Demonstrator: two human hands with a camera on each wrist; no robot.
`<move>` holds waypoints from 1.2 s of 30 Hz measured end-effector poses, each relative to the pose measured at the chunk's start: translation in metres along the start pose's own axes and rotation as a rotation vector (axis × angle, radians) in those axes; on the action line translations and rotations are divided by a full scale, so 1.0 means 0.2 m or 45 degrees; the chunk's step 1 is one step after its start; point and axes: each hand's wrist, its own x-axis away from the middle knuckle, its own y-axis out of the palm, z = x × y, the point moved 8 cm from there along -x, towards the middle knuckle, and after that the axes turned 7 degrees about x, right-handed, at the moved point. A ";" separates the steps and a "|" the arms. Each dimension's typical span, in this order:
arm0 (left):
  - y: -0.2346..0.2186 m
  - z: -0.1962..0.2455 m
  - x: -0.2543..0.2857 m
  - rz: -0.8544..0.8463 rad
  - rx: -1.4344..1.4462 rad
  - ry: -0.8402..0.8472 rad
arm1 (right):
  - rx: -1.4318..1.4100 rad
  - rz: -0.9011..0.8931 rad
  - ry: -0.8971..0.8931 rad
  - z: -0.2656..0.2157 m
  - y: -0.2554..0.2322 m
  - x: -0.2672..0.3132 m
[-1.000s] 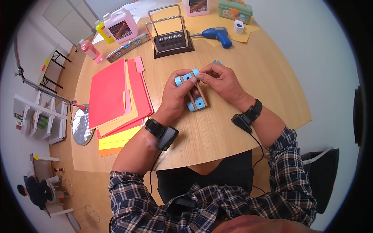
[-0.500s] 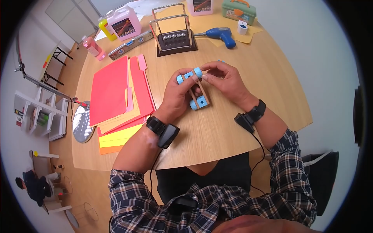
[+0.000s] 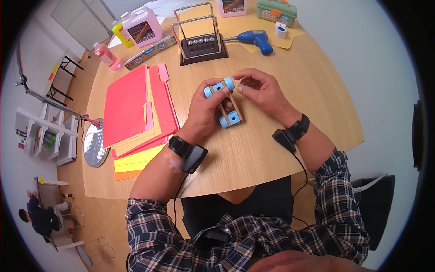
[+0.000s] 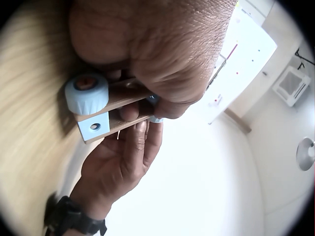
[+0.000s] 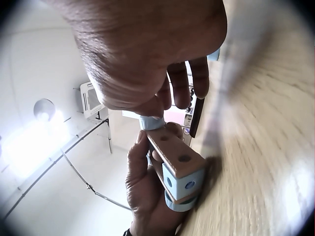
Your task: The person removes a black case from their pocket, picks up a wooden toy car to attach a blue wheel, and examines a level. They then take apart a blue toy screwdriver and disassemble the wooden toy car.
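My left hand (image 3: 205, 111) holds a small toy frame made of two brown strips (image 5: 170, 147) with light blue blocks (image 3: 233, 118) between them at both ends. Its thumb lies over the far block. Blue ridged round caps sit on the sides of the frame, one of them (image 3: 229, 83) at the far right corner. My right hand (image 3: 267, 96) is beside that cap, thumb and index finger parted, their tips just to its right. In the left wrist view a blue ridged cap (image 4: 87, 96) with a reddish centre shows at the near end.
Coloured folders (image 3: 127, 106) lie left of the hands. Farther back stand a Newton's cradle (image 3: 201, 47), a spirit level (image 3: 149, 52), a blue drill-shaped tool (image 3: 256, 40), jugs of pink liquid (image 3: 142, 29) and a green toolbox (image 3: 276, 12). Another blue piece (image 5: 214, 55) lies beyond my right hand.
My right thumb and index finger, earlier at the far right cap, have drawn slightly right and spread apart. My left hand keeps its hold on the toy frame.
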 end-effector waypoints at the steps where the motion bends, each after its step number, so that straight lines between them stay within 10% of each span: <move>1: 0.00 0.00 0.00 0.000 0.001 0.001 | -0.002 0.027 0.001 0.01 -0.01 0.00; 7: 0.01 -0.01 0.00 -0.019 -0.108 -0.014 | -0.100 -0.152 0.357 0.03 0.03 0.01; 36: -0.01 -0.02 0.00 -0.014 -0.035 -0.030 | -0.080 -0.104 0.074 -0.03 0.03 0.01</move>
